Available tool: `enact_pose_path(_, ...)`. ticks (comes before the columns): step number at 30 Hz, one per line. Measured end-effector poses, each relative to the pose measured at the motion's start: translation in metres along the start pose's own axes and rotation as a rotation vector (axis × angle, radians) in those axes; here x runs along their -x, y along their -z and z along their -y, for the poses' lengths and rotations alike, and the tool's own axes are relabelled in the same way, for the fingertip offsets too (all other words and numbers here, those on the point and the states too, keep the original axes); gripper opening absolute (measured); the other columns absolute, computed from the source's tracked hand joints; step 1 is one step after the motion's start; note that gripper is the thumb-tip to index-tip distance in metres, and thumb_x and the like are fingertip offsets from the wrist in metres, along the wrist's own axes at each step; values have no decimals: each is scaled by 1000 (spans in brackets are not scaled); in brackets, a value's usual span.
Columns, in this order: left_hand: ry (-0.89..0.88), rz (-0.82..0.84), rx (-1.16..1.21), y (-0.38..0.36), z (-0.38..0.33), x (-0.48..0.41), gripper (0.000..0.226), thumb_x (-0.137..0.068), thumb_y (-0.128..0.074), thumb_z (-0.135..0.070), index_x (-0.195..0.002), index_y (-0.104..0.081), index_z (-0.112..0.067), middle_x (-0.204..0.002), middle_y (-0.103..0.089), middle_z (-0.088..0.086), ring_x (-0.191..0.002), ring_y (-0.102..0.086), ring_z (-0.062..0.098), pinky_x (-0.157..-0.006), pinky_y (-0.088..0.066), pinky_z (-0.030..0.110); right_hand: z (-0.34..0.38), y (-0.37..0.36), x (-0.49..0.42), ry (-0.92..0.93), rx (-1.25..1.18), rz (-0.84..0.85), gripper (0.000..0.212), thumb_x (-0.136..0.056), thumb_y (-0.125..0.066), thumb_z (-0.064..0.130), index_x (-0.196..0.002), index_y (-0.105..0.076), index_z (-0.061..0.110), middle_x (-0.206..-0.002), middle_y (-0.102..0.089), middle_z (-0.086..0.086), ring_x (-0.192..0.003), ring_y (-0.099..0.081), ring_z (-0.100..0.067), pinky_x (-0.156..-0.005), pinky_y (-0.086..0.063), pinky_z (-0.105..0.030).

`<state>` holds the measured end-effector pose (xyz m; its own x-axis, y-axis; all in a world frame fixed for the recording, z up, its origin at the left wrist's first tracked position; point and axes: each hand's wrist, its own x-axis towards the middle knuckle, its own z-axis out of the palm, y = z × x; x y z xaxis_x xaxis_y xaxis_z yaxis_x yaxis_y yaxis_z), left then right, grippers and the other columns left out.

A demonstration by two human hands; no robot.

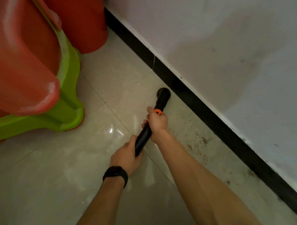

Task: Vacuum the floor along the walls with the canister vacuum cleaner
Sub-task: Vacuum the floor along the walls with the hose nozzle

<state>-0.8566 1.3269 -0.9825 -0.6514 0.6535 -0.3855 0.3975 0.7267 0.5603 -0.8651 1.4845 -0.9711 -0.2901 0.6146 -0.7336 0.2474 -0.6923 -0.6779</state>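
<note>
Dusty tile floor [65, 177], black baseboard [204, 112]

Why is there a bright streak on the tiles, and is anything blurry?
Head view: dim light; glare on the glossy floor tiles; the near red stool is blurred; soft shadows mottle the wall; the vacuum tube is sharp.

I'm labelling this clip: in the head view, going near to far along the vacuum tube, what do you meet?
black wristband → left hand → right hand → orange ring → nozzle → black skirting. Both hands grip the vacuum tube.
</note>
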Motion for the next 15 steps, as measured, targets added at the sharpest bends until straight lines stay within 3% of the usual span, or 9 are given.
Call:
enact_pose_path(9, 13, 271, -208, 17, 6, 79, 26, -90, -52, -41, -106, -34, -32, -93, -59, -4, -75, -59, 19, -65, -53, 34, -48, 41, 70, -199, -145, -60, 21, -92, -69, 9, -95, -48, 11, -58, -49, -2, -43, -45, -17, -47, -46, -29)
enact_pose_path(15, 30, 413, -369, 52, 27, 124, 34, -89, -55, -33, -117, -37, -26, -104, -60, 2, -87, -61, 24, -64, -47, 30, -78, 37, 129, -304, -202, -89, 17, -92, -66, 2, -90, -50, 8, -61, -47, -5, -46, -45, -17, -48, -48, -32)
